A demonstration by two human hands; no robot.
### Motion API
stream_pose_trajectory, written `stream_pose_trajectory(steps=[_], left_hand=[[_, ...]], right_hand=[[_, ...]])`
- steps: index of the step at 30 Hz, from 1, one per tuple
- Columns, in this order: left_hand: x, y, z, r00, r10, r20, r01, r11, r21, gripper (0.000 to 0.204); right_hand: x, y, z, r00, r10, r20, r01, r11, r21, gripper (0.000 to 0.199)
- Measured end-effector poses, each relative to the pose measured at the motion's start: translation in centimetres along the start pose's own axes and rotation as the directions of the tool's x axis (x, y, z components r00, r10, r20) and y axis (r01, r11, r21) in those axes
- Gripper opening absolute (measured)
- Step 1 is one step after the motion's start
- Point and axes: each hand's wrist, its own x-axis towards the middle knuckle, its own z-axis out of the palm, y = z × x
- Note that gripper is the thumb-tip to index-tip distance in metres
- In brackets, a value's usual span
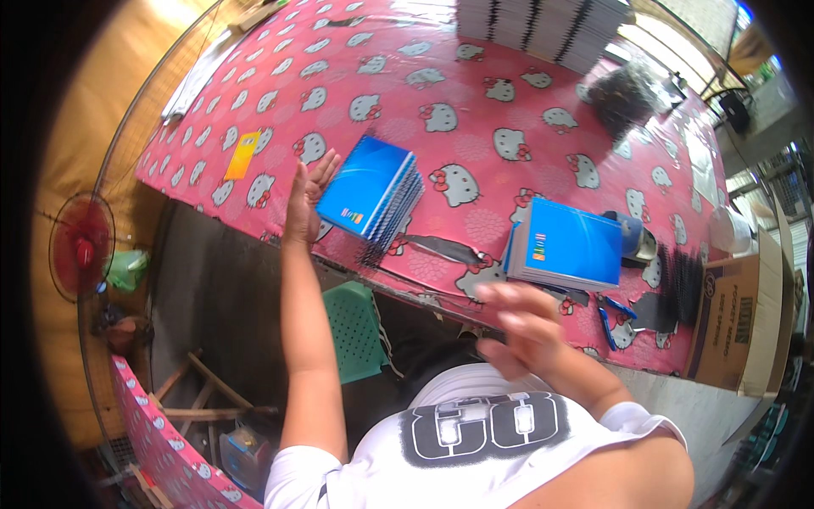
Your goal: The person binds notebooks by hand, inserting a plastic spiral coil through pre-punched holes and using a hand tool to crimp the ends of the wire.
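Note:
A stack of blue-covered spiral notebooks (pixel 366 182) stands near the table's front edge, left of the middle. My left hand (pixel 307 202) is held flat against or just beside its left side, fingers stretched and thumb apart. To the right lies a second pile of blue-covered notebooks (pixel 575 244). My right hand (pixel 527 327) is in front of that pile, near the table edge, slightly blurred. Its fingers are apart and loosely bent, with nothing seen in them. Blue-handled pliers (pixel 607 321) lie to the right of my right hand.
A pink patterned cloth (pixel 390 81) covers the table. Tall stacks of bound books (pixel 543 30) stand at the back. Black spiral coils (pixel 678 284) lie beside a cardboard box (pixel 733 314) at right. A yellow card (pixel 243 155) is at left. Below the edge stands a green stool (pixel 352 331).

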Motion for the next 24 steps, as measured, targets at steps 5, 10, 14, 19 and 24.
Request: stream_pose_trajectory(steps=[5, 10, 14, 19, 24], left_hand=[[3.3, 0.6, -3.4, 0.972, -0.226, -0.067, 0.233, 0.965, 0.124, 0.086], [1.1, 8.4, 2.2, 0.85, 0.314, -0.424, -0.085, 0.874, 0.478, 0.052], [-3.6, 9.7, 18.6, 0.895, 0.439, 0.084, -0.43, 0.796, 0.426, 0.04], [-2.9, 4.4, 31.3, 0.802, 0.102, 0.589, -0.52, 0.604, 0.603, 0.039], [-0.6, 3.0, 33.1, 0.734, -0.349, 0.583, -0.435, 0.418, 0.798, 0.025]], right_hand=[[-1.9, -3.8, -12.8, 0.945, -0.041, -0.326, -0.133, 0.86, -0.493, 0.041], [-9.8, -2.3, -28.3, 0.735, 0.296, -0.61, -0.617, -0.079, -0.783, 0.021], [-13.5, 0.5, -31.9, 0.538, 0.331, -0.775, -0.652, -0.42, -0.631, 0.042], [-14.9, 1.6, -35.4, 0.443, 0.48, -0.757, -0.599, -0.47, -0.648, 0.034], [-12.9, 1.1, -37.0, 0.45, 0.491, -0.746, -0.662, -0.378, -0.647, 0.02]])
